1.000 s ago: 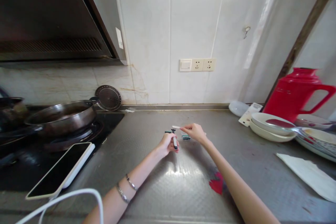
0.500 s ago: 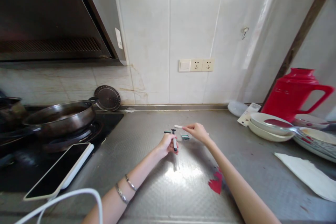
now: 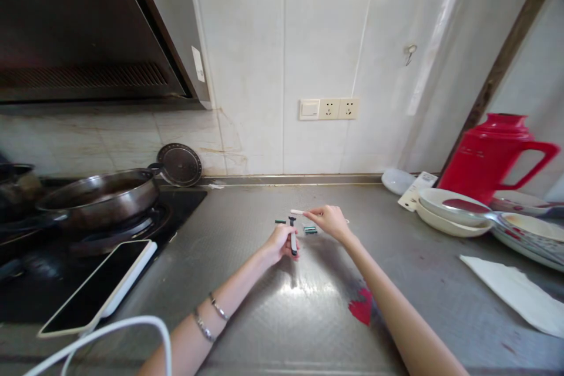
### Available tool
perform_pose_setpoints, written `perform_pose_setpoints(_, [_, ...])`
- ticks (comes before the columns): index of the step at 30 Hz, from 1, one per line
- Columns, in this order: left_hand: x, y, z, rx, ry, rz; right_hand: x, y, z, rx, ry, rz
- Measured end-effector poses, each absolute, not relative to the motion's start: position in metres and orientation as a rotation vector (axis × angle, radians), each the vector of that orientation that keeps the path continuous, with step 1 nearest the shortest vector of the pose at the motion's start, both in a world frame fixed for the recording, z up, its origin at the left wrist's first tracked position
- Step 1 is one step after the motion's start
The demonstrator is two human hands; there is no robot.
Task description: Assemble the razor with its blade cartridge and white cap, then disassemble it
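My left hand [image 3: 278,243] holds a small razor handle [image 3: 293,236], white and dark, upright over the steel counter [image 3: 308,299]. My right hand [image 3: 329,220] pinches a thin white piece [image 3: 297,212] just above the handle's top end. Two small green cartridges lie on the counter: one [image 3: 280,221] left of the handle, another [image 3: 310,229] under my right hand. The two hands are close together, almost touching.
A phone [image 3: 99,286] with a white cable [image 3: 110,329] lies at the front left beside the stove with a frying pan [image 3: 94,192]. Bowls [image 3: 449,211], a red jug [image 3: 496,155] and a white cloth [image 3: 513,294] stand at the right. A red mark [image 3: 362,309] lies on the counter.
Both hands have stayed almost in place; the view has shifted slightly. The right hand's white piece has edged a little closer to the handle's top.
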State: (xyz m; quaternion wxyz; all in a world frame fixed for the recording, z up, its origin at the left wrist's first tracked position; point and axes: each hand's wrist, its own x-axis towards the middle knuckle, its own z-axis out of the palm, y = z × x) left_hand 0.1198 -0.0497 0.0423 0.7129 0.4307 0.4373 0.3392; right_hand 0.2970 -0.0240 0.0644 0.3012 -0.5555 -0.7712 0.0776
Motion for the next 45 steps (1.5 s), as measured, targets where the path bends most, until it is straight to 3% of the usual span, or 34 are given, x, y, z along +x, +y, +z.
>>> perform_pose_setpoints(11, [0.118,-0.049,0.042,0.956,0.942,0.765,0.312,-0.017,0.055,-1.416,-2.010,0.496])
perform_pose_setpoints(17, [0.117,-0.049,0.041,0.984,0.934,0.756,0.314,-0.016,0.051,-1.522,-1.927,0.376])
perform_pose_setpoints(25, [0.105,-0.042,0.053,1.413,0.709,0.767,0.317,-0.032,0.085,-1.225,-1.819,0.780])
perform_pose_setpoints(33, [0.095,-0.039,0.059,1.918,0.808,1.022,0.313,-0.064,0.121,-1.032,-1.982,0.735])
perform_pose_setpoints(45, [0.088,-0.040,0.058,2.079,0.876,1.057,0.305,-0.074,0.114,-0.985,-2.031,0.720])
